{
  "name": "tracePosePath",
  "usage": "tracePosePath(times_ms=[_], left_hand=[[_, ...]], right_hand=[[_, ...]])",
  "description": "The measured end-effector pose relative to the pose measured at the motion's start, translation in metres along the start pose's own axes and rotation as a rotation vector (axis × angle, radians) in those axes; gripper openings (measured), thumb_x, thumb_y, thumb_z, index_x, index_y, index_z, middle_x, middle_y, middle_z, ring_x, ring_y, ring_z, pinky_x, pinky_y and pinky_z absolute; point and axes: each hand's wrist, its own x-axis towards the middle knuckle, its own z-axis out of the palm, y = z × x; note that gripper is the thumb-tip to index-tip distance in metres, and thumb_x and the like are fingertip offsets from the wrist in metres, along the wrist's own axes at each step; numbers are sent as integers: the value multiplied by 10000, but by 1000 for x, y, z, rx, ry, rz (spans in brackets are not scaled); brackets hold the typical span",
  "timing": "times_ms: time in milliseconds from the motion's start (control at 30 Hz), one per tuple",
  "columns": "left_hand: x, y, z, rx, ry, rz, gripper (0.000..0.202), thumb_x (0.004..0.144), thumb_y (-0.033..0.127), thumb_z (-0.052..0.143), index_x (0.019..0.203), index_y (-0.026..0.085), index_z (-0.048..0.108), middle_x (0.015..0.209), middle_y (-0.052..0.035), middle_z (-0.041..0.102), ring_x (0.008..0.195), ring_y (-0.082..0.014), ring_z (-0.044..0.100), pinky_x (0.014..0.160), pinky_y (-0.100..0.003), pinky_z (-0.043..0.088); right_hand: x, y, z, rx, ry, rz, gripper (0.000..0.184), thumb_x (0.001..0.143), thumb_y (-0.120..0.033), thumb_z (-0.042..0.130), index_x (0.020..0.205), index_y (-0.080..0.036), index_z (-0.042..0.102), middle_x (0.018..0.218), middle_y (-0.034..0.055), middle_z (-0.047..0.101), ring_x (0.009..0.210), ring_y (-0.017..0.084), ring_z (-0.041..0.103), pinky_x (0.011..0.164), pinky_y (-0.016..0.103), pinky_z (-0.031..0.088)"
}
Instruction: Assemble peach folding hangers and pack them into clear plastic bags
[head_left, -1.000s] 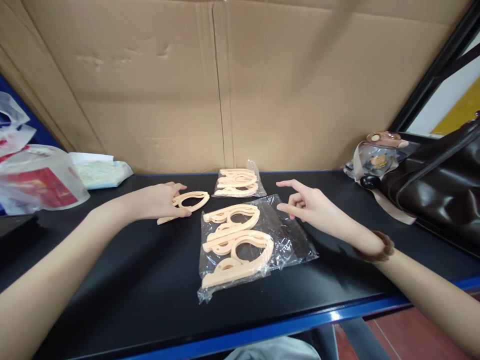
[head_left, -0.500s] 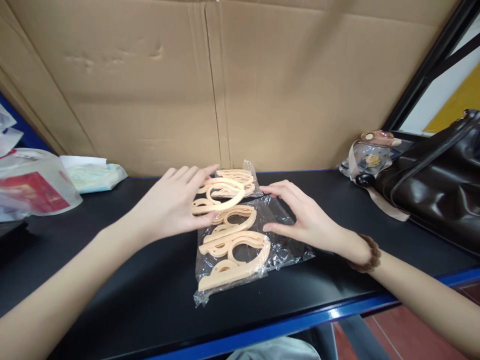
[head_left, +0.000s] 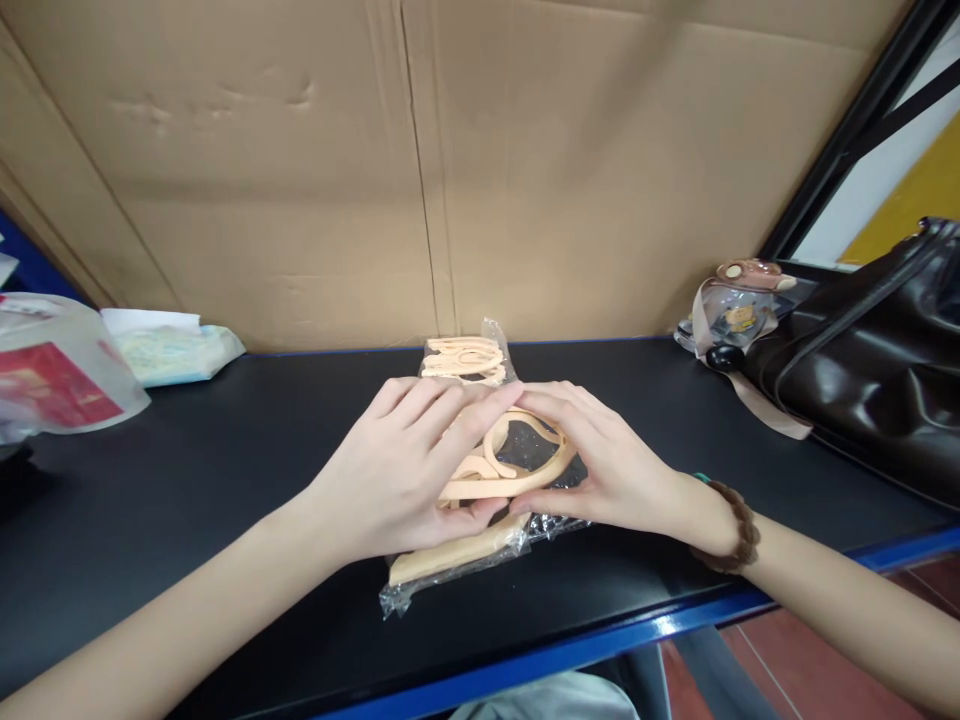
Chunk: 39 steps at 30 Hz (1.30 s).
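Between my two hands is a beige plastic folding hanger (head_left: 495, 487), held folded, its curved loop showing near the fingertips. My left hand (head_left: 401, 470) is closed around its left part, with the thumb along the near edge. Closed on the rounded right end is my right hand (head_left: 607, 465), and the fingertips of both hands nearly meet. Beneath them lies a clear plastic bag (head_left: 397, 597) holding another beige hanger (head_left: 461, 555); the hands hide much of it. Behind, more folded hangers (head_left: 465, 358) sit in clear wrapping.
A cardboard panel (head_left: 300, 180) stands along the back of the black table (head_left: 247, 430). On the left are a pack of wipes (head_left: 176, 350) and a whitish container (head_left: 75, 365). A clear bottle with a strap (head_left: 742, 310) and a dark leather bag (head_left: 877, 380) stand on the right.
My left hand has brought the hanger right and toward me, over the bag. My right hand, open and empty before, has closed on the hanger's right end.
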Motion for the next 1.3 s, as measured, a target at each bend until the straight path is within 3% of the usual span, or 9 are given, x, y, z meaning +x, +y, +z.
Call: tracePosePath(times_ms=[233, 333, 433, 533, 700, 867, 1067, 1200, 1300], left_hand=[[1, 1, -2, -92, -20, -87, 752, 834, 490, 550, 1435, 181, 220, 1250, -129, 601, 1086, -293, 562, 880, -413, 410], [0, -7, -2, -119, -75, -162, 819, 851, 539, 511, 1475, 178, 123, 1454, -163, 410, 1263, -326, 446, 984, -452, 378], [-3, -17, 3, -144, -174, -246, 672, 928, 472, 387, 1477, 157, 162, 1524, -155, 298, 1363, -311, 324, 1066, -469, 321], [-8, -24, 10, -194, -312, -289, 531, 970, 412, 280, 1428, 144, 315, 1482, -134, 386, 1350, -290, 350, 1080, -467, 319], [-13, -26, 24, -278, -475, -388, 495, 989, 420, 214, 1357, 174, 434, 1303, -108, 575, 1133, -264, 569, 955, -424, 452], [-16, -23, 32, -325, -476, -403, 503, 987, 420, 218, 1367, 177, 441, 1318, -93, 572, 1168, -250, 558, 974, -399, 452], [-16, -21, 34, -368, -518, -497, 522, 980, 461, 211, 1369, 203, 443, 1284, -87, 596, 1119, -264, 592, 933, -421, 481], [-17, -21, 40, -455, -478, -518, 504, 981, 460, 224, 1342, 214, 475, 1316, -61, 576, 1165, -244, 557, 982, -411, 449], [-21, -20, 48, -572, -412, -555, 475, 986, 457, 234, 1299, 239, 516, 1326, -18, 573, 1212, -204, 518, 1044, -372, 400]], right_hand=[[2, -1, -7, 34, -14, 26, 734, 813, -501, 649, 1399, -223, 306, 1371, 108, 488, 1264, 254, 455, 1052, 420, 388], [2, 13, -21, -10, -31, 119, 772, 806, -502, 652, 1428, -238, 279, 1369, 109, 485, 1233, 281, 480, 1019, 455, 407], [0, 36, -41, -157, -59, 243, 795, 785, -484, 669, 1431, -214, 293, 1321, 120, 521, 1194, 307, 506, 992, 478, 415], [-5, 56, -58, -288, -161, 344, 713, 774, -423, 662, 1381, -184, 376, 1294, 130, 545, 1150, 321, 531, 956, 489, 425], [-12, 61, -65, -153, -417, 438, 680, 701, -406, 686, 1299, -184, 453, 1232, 107, 589, 1095, 292, 569, 920, 431, 457], [-8, 48, -61, 16, -524, 390, 699, 724, -476, 685, 1320, -227, 420, 1291, 77, 553, 1159, 266, 535, 960, 385, 437], [-3, 47, -65, 171, -515, 385, 521, 740, -442, 701, 1161, -230, 480, 1163, 29, 602, 1032, 213, 588, 880, 324, 472], [-3, 48, -65, 212, -487, 388, 511, 736, -412, 709, 1146, -224, 470, 1171, 33, 592, 1052, 213, 576, 898, 324, 460], [-1, 43, -57, 233, -536, 379, 461, 733, -367, 710, 1104, -224, 477, 1139, 28, 602, 1023, 211, 584, 890, 327, 458]])
